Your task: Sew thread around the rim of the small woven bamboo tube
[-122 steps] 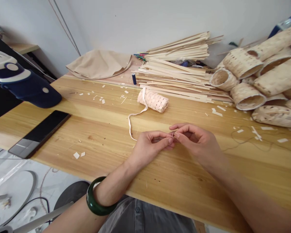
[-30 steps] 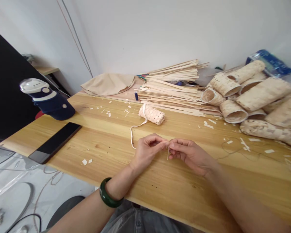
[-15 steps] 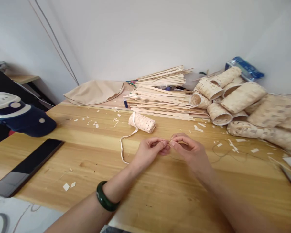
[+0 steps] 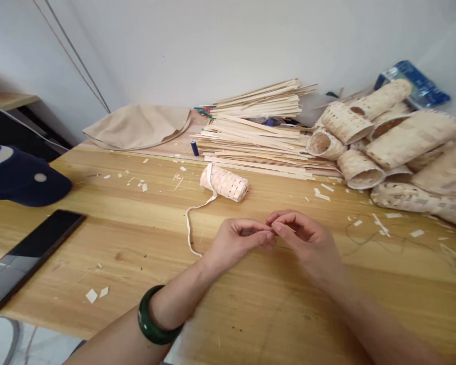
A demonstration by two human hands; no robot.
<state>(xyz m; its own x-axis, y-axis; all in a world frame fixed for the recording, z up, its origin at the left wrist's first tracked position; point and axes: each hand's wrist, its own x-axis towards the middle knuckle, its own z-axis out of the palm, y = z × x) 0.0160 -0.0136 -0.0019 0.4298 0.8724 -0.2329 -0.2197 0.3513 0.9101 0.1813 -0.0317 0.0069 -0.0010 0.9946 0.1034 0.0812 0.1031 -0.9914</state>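
Observation:
My left hand [image 4: 243, 237] and my right hand [image 4: 302, 233] meet fingertip to fingertip just above the table, both closed in a pinch. A thin dark thread [image 4: 380, 243] lies in loops to the right and runs back under my right hand to the pinched fingertips. Anything else between the fingers is too small or hidden to make out. Beyond my hands, a small woven cylinder [image 4: 228, 183] of pale strips lies on its side. A white cloth tape [image 4: 189, 223] crosses its left end and trails toward my left forearm.
Bundles of flat wooden strips [image 4: 251, 147] lie along the wall beside a dark blue thread spool [image 4: 194, 148]. Woven tubes [image 4: 410, 142] are piled at right. A phone [image 4: 34, 258], a navy cap [image 4: 30, 177] and beige cloth [image 4: 140, 126] are at left. Scraps [image 4: 91, 295] litter the table.
The view has shifted slightly, bringing the tubes further right and the cap partly out of frame. My fingertips remain together, with small finger movements. The woven cylinder stays on the table.

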